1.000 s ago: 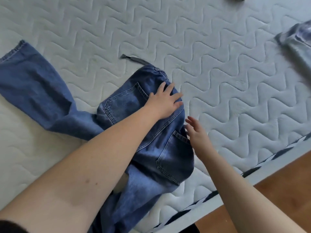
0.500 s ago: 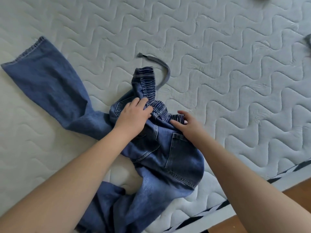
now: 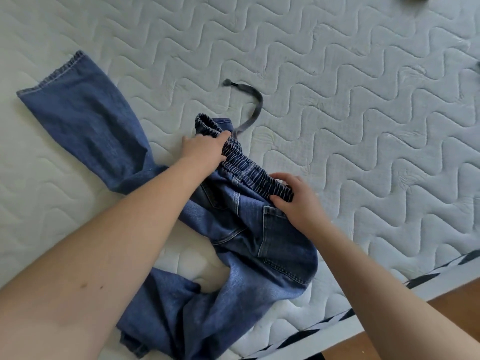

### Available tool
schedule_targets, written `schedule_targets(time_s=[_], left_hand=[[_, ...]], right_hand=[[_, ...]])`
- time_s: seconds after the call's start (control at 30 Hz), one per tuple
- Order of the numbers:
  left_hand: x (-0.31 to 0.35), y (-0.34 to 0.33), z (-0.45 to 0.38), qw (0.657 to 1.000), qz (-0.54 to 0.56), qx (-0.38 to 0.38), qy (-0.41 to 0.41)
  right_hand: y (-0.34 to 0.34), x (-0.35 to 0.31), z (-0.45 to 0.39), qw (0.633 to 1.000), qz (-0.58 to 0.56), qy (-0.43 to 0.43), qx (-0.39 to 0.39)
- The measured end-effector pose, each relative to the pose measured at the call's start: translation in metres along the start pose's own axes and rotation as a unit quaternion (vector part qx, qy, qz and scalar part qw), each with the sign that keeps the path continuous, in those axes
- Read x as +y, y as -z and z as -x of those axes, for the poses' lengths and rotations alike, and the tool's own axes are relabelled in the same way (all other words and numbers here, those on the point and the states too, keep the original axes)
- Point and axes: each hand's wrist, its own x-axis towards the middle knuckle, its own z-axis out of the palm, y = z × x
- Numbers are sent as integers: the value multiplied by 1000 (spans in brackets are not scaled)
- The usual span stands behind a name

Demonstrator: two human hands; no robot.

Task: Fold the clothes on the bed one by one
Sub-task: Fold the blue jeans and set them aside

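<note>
jeans (image 3: 259, 245) lying crumpled near the bed's (image 3: 363, 105) front edge, one leg trailing toward the far left. right hand (image 3: 298, 203) and left hand (image 3: 205, 150), fingers curled on the elastic waistband (image 3: 249, 175), apparently to stretch it straight for folding; drawstring (image 3: 255, 103) beyond.

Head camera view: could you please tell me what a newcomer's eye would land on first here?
The blue jeans sprawl crumpled across the quilted white mattress, one leg flung toward the upper left. At the centre, both hands grip the elastic waistband: the left hand at its far end, the right hand at its near end. A grey drawstring curls from the waistband onto the mattress just beyond.
</note>
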Motion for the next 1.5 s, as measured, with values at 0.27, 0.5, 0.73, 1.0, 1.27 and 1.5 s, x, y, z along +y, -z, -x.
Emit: schedule_targets(time_s=[0.27, 0.5, 0.73, 1.0, 1.27, 1.5], left_hand=[[-17, 5, 22, 992, -59, 110, 12], [-23, 5, 95, 969, -83, 183, -143], [-10, 37, 216, 965, -38, 217, -141], [-24, 79, 322, 976, -20, 203, -77], [-70, 94, 387, 979, -11, 202, 9], [-101, 143, 402, 990, -11, 137, -5]], right_hand=[[6, -4, 18, 992, 112, 57, 27], [25, -8, 63, 946, 256, 163, 112], [50, -20, 119, 929, 341, 128, 63], [65, -47, 173, 886, 451, 97, -39], [88, -124, 214, 943, 298, 142, -23], [123, -201, 233, 922, 324, 206, -45]])
